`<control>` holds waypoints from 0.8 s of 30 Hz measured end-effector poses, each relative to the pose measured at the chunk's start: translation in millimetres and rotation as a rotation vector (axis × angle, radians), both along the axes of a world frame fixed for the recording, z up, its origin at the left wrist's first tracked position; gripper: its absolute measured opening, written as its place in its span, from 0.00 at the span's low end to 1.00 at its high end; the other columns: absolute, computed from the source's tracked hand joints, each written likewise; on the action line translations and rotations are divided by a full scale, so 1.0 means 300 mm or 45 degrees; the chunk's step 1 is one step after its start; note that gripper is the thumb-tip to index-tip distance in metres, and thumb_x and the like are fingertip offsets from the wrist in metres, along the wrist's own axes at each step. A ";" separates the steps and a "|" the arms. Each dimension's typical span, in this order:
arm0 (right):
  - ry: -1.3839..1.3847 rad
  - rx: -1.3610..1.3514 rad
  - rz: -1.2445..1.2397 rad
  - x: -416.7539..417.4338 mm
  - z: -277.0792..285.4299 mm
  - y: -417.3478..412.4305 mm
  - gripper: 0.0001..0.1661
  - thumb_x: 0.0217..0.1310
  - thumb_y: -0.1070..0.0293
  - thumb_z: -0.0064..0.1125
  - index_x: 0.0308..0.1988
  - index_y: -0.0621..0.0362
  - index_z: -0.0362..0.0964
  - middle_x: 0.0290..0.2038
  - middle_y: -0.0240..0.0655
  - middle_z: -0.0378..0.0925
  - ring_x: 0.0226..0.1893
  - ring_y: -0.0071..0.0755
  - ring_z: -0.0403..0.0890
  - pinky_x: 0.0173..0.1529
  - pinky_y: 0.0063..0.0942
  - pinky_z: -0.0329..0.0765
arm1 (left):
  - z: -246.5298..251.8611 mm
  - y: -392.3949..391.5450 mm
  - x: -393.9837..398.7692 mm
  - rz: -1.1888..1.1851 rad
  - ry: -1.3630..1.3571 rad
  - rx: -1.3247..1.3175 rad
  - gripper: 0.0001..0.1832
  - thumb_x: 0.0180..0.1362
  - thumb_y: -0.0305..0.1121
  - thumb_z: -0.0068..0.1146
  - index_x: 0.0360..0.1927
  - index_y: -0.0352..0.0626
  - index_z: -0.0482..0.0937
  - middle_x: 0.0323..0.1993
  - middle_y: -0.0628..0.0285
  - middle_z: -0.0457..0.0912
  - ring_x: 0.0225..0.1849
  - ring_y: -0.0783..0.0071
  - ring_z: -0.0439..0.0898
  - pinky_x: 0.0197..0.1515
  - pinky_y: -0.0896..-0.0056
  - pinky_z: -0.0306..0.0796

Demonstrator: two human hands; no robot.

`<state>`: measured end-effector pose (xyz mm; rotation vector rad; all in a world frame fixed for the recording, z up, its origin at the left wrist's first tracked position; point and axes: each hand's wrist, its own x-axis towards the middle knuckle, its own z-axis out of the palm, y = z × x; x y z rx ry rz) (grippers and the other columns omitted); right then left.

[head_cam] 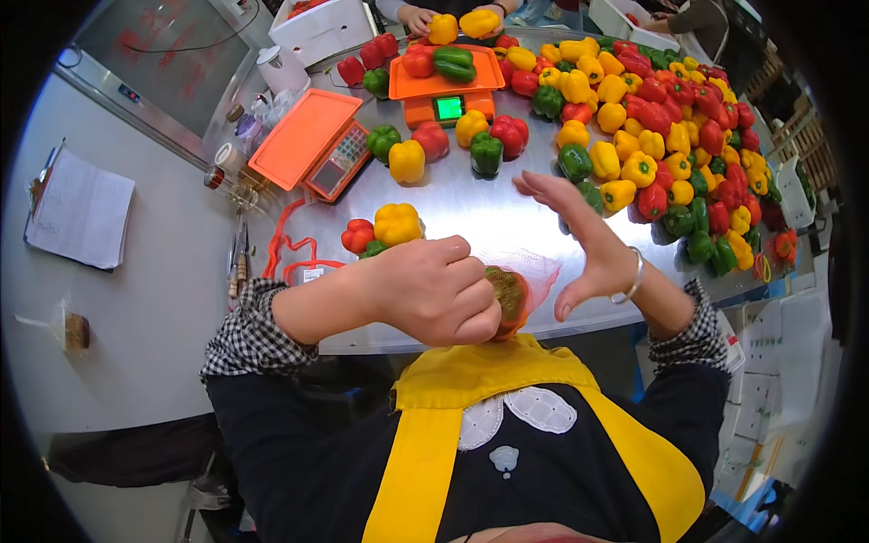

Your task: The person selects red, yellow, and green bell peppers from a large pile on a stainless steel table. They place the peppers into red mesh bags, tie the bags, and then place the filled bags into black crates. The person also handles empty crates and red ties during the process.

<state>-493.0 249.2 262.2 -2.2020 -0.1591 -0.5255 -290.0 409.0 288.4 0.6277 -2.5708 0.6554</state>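
My left hand (455, 295) is closed in a fist at the table's near edge, its knuckles upward. Against its right side is a red mesh bag (536, 275) that appears gripped in the fist; the fingertips are hidden. Inside the netting sits a dark green and reddish bell pepper (509, 298), partly covered by the hand. My right hand (587, 251), with a bangle at its wrist, is raised to the right of the bag, fingers and thumb apart, holding nothing. Just beyond my left hand lie a yellow bell pepper (398, 224), a red one (358, 236) and a green one.
Many mixed bell peppers (652, 149) are heaped on the right of the metal table. An orange scale (434, 78) carries peppers; another orange scale (305, 139) stands left, near red straps (275, 248) and knives (239, 261). Across the table, a person's hands (421, 20) hold yellow peppers.
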 end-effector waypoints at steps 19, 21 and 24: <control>-0.608 2.091 -0.822 -0.034 -0.817 -0.179 0.18 0.69 0.57 0.43 0.27 0.54 0.64 0.31 0.36 0.74 0.37 0.35 0.75 0.49 0.33 0.72 | -0.722 -0.156 -0.235 0.970 0.738 1.069 0.58 0.35 0.55 0.70 0.65 0.33 0.53 0.56 0.45 0.65 0.59 0.49 0.65 0.61 0.49 0.60; -0.711 2.228 -0.795 -0.094 -1.015 -0.150 0.18 0.70 0.56 0.42 0.27 0.54 0.64 0.32 0.37 0.75 0.38 0.36 0.75 0.49 0.35 0.72 | -0.736 -0.168 -0.248 1.149 0.484 1.090 0.54 0.37 0.56 0.68 0.65 0.43 0.56 0.52 0.49 0.71 0.55 0.51 0.70 0.57 0.44 0.61; -0.636 2.503 -1.108 -0.105 -1.099 -0.049 0.17 0.69 0.57 0.43 0.28 0.55 0.66 0.35 0.39 0.76 0.40 0.38 0.76 0.51 0.37 0.72 | -0.755 -0.145 -0.152 1.212 0.140 1.115 0.48 0.41 0.59 0.65 0.63 0.49 0.60 0.48 0.55 0.75 0.48 0.57 0.75 0.49 0.47 0.65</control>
